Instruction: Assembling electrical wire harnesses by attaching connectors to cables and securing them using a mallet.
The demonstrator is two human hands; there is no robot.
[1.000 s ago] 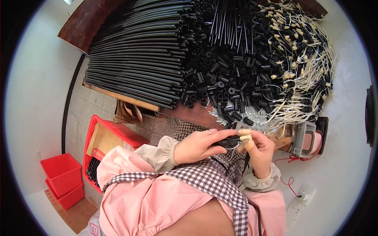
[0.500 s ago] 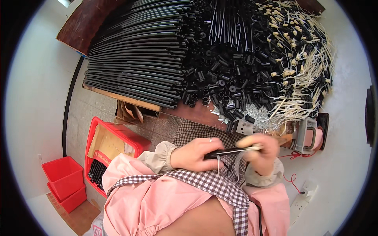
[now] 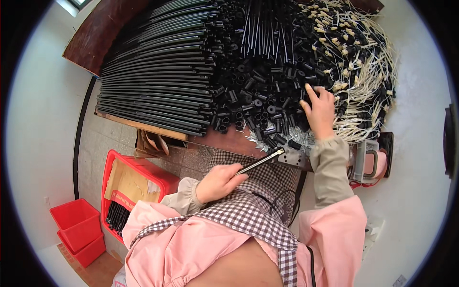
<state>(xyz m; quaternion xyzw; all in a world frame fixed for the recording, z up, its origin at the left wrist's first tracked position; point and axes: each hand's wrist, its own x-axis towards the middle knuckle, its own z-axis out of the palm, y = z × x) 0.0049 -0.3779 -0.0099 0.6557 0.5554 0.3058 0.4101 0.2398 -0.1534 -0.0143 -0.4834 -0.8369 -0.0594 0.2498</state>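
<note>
In the lap area, my left hand (image 3: 219, 182) is closed around a slim black tube (image 3: 262, 161). The tube slants up to the right, and its far end looks pale and metallic near the table's front edge. My right hand (image 3: 322, 114) reaches over the table, fingers apart, with no object visible in it. Its fingertips are at the right side of a pile of short black cylindrical sleeves (image 3: 260, 103). Just right of that hand lies a heap of white wires with cream connectors (image 3: 366, 103). Small silvery pins (image 3: 256, 141) are scattered at the table's front.
Long black rods (image 3: 153, 98) are stacked on the table's left, thinner rods (image 3: 263, 33) at the back. A metal block with holes (image 3: 292, 158) sits at the front edge. A red crate (image 3: 162, 179) and red bins (image 3: 76, 217) stand on the left; a clear plastic box (image 3: 364, 165) is on the right.
My right hand has left the tube and moved up and away to the sleeve pile. My left hand keeps the tube, which has tilted upward at its right end.
</note>
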